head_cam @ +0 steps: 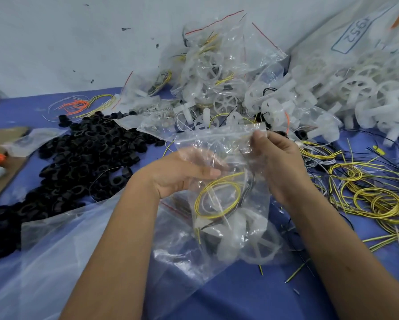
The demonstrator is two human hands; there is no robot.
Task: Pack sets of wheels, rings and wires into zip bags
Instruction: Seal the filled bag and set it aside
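Black rings (78,158) lie heaped at my left and loose yellow wires (378,199) at my right, within reach of the zip bag (228,204) I hold up between them. My left hand (182,174) grips the bag's side, fingers curled behind the film. My right hand (279,162) pinches its far rim, so the yellow wire coil (217,197) and white wheels (256,245) settle toward its near end.

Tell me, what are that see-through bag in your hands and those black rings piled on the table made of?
The bag looks like thin, glossy clear plastic film: it crinkles, catches glare, and shows the yellow wire inside. The black rings look like matte rubber or soft plastic, dull with no shine; which one cannot be told from looks.
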